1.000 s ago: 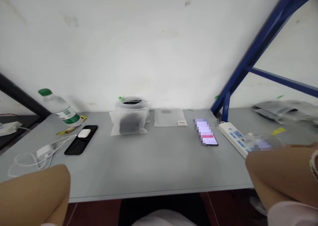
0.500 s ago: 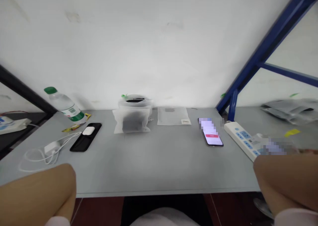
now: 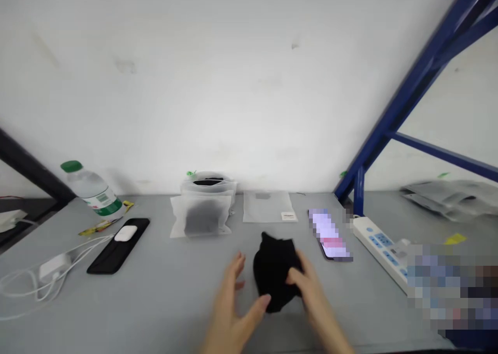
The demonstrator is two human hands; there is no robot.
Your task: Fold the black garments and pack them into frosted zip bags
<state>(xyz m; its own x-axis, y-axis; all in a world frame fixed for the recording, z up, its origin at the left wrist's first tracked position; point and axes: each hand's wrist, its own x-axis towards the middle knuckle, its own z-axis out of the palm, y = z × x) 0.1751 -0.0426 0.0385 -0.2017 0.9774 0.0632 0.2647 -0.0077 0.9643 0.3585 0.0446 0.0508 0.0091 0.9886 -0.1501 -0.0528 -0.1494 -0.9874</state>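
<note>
A bundle of black cloth point(image 3: 274, 271) is above the front middle part of the grey table point(image 3: 163, 297). My right hand point(image 3: 305, 281) grips its right side, thumb on top and fingers out of sight behind. My left hand point(image 3: 237, 302) is open at the cloth's left, fingers spread, the thumb tip close to the lower edge; whether it touches I cannot tell. Behind the cloth lies a flat frosted zip bag point(image 3: 268, 206) with a small white label. Left of that stand several frosted bags point(image 3: 202, 214) with dark contents.
A phone point(image 3: 330, 234) with a lit screen and a white power strip point(image 3: 381, 250) lie on the right, by a blue metal frame point(image 3: 360, 188). At left are a bottle point(image 3: 93, 190), a black phone point(image 3: 119, 250) bearing a white earbud case point(image 3: 125, 233), and a charger with cable point(image 3: 54, 266).
Both hands have come in to the middle from the sides, and the black cloth has appeared in my right hand. The view has tilted, so the table things sit lower.
</note>
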